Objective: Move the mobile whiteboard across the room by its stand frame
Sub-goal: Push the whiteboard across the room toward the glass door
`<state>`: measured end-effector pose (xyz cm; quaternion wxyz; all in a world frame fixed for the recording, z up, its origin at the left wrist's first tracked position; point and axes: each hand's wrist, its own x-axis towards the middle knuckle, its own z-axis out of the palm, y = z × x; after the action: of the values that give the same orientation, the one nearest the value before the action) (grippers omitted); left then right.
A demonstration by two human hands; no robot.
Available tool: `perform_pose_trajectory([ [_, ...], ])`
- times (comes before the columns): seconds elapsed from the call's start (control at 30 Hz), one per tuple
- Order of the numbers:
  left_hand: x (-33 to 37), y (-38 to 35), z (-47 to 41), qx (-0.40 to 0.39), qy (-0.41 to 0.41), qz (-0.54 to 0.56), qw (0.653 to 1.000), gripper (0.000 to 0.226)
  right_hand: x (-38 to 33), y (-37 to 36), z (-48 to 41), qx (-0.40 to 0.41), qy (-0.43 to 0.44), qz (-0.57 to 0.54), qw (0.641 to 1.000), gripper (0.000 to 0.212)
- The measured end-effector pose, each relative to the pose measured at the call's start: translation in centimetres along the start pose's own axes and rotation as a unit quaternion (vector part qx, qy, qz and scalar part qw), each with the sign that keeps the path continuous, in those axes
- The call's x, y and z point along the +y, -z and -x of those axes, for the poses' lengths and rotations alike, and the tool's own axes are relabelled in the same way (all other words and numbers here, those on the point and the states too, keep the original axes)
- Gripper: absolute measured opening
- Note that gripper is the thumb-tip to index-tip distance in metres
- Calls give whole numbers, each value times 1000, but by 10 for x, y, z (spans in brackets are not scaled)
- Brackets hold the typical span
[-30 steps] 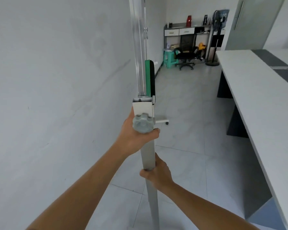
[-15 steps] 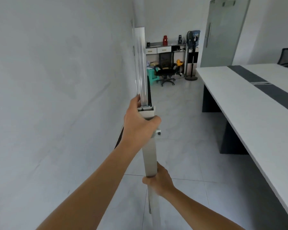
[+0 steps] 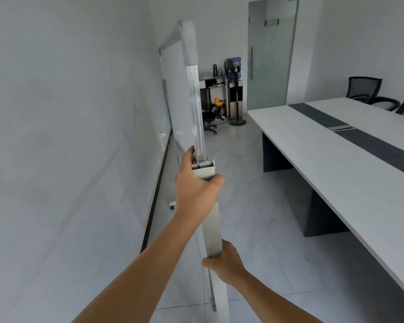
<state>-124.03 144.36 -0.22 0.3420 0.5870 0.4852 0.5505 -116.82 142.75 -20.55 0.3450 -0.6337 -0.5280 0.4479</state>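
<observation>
The mobile whiteboard (image 3: 177, 94) stands edge-on right in front of me, close along the left wall. Its grey upright stand post (image 3: 212, 231) runs down the centre of the view, with a shiny inner rail (image 3: 196, 108) rising out of it. My left hand (image 3: 195, 190) is wrapped around the top of the post, covering the adjusting knob. My right hand (image 3: 224, 262) grips the same post lower down. One caster foot (image 3: 172, 204) of the stand shows on the floor by the wall.
A long white conference table (image 3: 350, 164) with a dark centre strip fills the right side, with black chairs (image 3: 364, 89) behind it. A tiled aisle runs between wall and table. At the far end stand a shelf unit, a floor fan (image 3: 234, 71) and a frosted glass door (image 3: 269, 52).
The view has risen and turned right, and the board's top corner has come into view. My left hand has closed over the knob. Both hands have kept their hold on the post.
</observation>
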Motion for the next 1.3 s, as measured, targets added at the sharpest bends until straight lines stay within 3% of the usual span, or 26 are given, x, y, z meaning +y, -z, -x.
perform_pose_trajectory([
  [0.73, -121, -81, -426, -54, 3, 9, 998, 61, -90, 38, -431, 76, -22, 32, 996, 27],
  [1.3, -225, -124, -749, -108, -19, -8, 994, 70, -161, 42, -754, 152, -71, 36, 985, 25],
])
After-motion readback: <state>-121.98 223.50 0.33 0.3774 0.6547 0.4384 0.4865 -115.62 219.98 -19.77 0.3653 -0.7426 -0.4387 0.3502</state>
